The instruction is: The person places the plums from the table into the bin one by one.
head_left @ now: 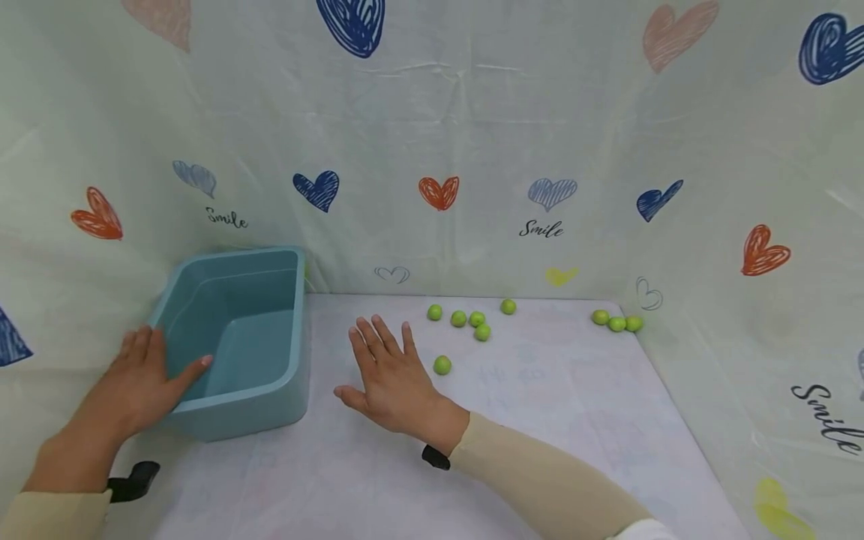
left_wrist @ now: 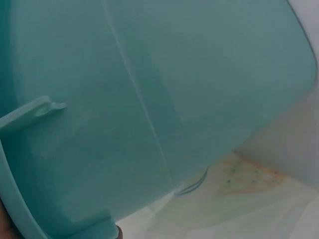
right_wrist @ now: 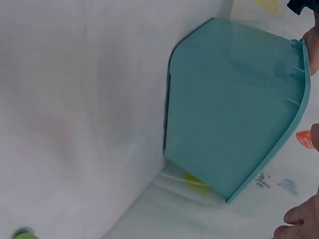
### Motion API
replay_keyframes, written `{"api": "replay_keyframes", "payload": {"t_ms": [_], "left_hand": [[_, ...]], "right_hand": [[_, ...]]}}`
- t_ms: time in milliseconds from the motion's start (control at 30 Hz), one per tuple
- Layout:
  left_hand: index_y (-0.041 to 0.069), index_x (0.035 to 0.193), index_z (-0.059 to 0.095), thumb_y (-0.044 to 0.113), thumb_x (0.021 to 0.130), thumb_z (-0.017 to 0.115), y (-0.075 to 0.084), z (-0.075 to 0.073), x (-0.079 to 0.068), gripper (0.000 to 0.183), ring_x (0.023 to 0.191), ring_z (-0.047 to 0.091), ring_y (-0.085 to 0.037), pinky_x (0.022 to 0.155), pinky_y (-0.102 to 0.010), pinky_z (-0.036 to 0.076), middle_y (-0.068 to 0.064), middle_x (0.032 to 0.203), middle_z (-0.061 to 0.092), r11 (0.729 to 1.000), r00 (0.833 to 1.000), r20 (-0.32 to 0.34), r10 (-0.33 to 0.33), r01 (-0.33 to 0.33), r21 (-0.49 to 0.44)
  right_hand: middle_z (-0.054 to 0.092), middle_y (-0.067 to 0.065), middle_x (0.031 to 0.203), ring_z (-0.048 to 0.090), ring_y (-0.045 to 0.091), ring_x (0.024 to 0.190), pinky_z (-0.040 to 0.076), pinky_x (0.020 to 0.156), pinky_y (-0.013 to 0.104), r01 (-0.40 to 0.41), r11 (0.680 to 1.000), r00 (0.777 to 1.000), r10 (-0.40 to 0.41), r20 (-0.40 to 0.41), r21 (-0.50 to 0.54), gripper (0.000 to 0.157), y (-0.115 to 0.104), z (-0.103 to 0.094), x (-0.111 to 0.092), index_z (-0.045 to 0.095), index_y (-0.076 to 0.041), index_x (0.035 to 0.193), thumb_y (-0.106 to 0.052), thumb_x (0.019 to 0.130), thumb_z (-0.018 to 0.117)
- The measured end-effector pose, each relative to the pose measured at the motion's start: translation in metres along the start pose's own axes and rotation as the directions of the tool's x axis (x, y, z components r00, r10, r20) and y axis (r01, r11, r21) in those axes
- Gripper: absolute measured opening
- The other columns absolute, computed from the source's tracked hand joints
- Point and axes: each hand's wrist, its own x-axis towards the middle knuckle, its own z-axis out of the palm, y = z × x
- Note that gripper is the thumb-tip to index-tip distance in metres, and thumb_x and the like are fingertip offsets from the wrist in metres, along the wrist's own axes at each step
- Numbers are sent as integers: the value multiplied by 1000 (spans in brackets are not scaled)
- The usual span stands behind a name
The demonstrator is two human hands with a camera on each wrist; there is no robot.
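A blue-green plastic bin (head_left: 277,397) stands at the left of the table, its inner floor facing up to the head view. My left hand (head_left: 138,386) grips its left front rim, with the thumb over the inner side. In the left wrist view the bin's outer wall (left_wrist: 149,99) fills most of the picture, and only bits of the fingers show at the rim. To the right of the bin, my right hand (head_left: 394,379) is held over the table with straight, spread fingers and nothing in it. Nearest to it lies a small round green fruit-like ball (head_left: 442,365).
Several more green balls (head_left: 477,319) lie toward the back of the white table (head_left: 540,435). A row of 3 green balls (head_left: 617,324) sits at the back right corner. Sheeting printed with hearts (head_left: 439,193) hangs behind and at both sides.
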Motion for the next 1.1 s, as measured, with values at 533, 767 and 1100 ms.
{"api": "replay_keyframes", "payload": {"t_ms": [533, 767, 1100], "left_hand": [[-25, 156, 1, 74, 101, 47, 64, 15, -9, 123, 152, 1, -66, 113, -84, 21, -51, 161, 2, 996, 995, 32, 92, -91, -4], [-24, 157, 6, 78, 98, 50, 99, 28, -17, 126, 154, 4, -64, 115, -82, 23, -47, 164, 3, 990, 990, 5, 138, -138, -15], [-24, 156, 15, 82, 94, 51, 140, 41, -32, 128, 154, 10, -63, 116, -80, 26, -46, 165, 10, 981, 981, -7, 192, -192, 4]], "right_hand": [[25, 14, 175, 15, 31, 164, 16, 129, 68, -76, 994, 994, 81, -67, 73, 87, 25, -20, -10, 27, -4, 167, -65, 107, 45], [19, 15, 176, 10, 30, 165, 14, 130, 65, -2, 996, 1000, 4, -17, 89, 89, 10, -25, -28, 23, -3, 167, -66, 107, 42], [24, 19, 174, 16, 34, 164, 23, 131, 56, 10, 994, 999, -13, 33, 106, 90, 10, -17, -51, 31, 0, 165, -69, 107, 39]]}}
